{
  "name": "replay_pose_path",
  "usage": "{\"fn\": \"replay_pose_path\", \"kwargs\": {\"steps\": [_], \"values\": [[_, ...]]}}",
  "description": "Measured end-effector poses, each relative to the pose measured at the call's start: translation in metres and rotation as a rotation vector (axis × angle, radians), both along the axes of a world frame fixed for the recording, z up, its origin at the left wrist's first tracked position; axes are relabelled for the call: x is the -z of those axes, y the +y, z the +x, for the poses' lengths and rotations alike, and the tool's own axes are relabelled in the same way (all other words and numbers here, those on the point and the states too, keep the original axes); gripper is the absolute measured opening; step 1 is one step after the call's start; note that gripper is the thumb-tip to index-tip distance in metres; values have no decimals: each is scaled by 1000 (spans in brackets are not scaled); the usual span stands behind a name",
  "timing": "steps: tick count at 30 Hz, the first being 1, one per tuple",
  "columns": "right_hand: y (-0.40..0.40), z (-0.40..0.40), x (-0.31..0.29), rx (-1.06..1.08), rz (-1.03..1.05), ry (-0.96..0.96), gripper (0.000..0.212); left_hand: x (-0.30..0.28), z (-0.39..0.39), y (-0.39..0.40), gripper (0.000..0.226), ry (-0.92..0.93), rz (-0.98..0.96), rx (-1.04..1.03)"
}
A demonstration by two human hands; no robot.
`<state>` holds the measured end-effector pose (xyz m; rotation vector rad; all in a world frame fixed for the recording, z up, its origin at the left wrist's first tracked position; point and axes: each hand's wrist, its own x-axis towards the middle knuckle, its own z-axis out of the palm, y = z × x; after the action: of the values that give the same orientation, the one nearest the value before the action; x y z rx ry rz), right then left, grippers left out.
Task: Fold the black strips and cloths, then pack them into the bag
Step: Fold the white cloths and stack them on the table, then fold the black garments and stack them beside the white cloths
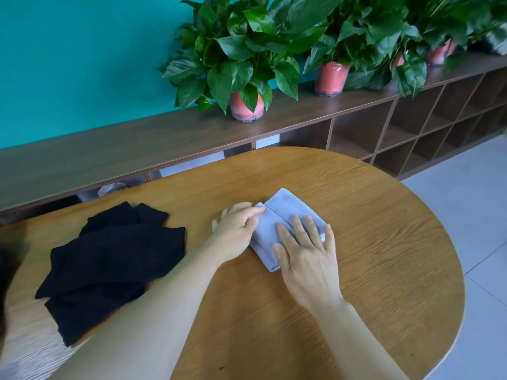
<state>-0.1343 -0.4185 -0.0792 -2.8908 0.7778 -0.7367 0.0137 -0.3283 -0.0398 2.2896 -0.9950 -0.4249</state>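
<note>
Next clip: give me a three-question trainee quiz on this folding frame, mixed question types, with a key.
1. True or false: the right hand lies flat on the grey cloth.
2. The black cloths lie on which side of the grey cloth: A left, B right?
3. What do the left hand fingers pinch?

Key: 1 true; 2 A; 3 the grey cloth's edge.

teal wall behind a long brown cubby shelf bearing potted plants; pale tiled floor.
</note>
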Motion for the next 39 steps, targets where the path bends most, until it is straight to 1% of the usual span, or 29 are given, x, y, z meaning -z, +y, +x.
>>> {"fn": "replay_pose_path", "kwargs": {"steps": [3,8,11,16,22,25,29,31,32,34,36,38,39], "values": [[1,0,1,13,-7,6,50,-2,-4,1,39,-24,56,-6],[0,-1,-2,13,-14,14,54,-13,-8,13,38,-47,21,-46],[3,-3,-10,6,1,-35,54,-22,-12,32,38,-86,35,-62],[23,-10,-29,-76,-19,-148,51,-33,-33,79,38,-84,12,-122],[80,-8,-24,-241,12,-152,52,-29,-71,165,39,-84,37,-263],[114,3,-17,-314,17,-110,52,-23,-78,210,41,-87,99,-342],[149,30,-8,-383,-28,-25,51,-19,-71,254,45,-88,238,-436],[160,46,-5,-408,-62,-8,42,-17,-64,265,47,-91,300,-454],[164,54,-4,-412,-76,3,40,-15,-60,267,49,-102,327,-450],[170,68,-5,-417,-88,62,49,-12,-52,266,51,-139,365,-422],[170,82,-3,-396,-80,125,53,-7,-43,259,53,-178,407,-376],[167,94,-2,-345,-89,193,49,0,-35,251,56,-195,468,-330],[165,99,-2,-326,-97,194,39,3,-33,247,57,-189,496,-314]]}}
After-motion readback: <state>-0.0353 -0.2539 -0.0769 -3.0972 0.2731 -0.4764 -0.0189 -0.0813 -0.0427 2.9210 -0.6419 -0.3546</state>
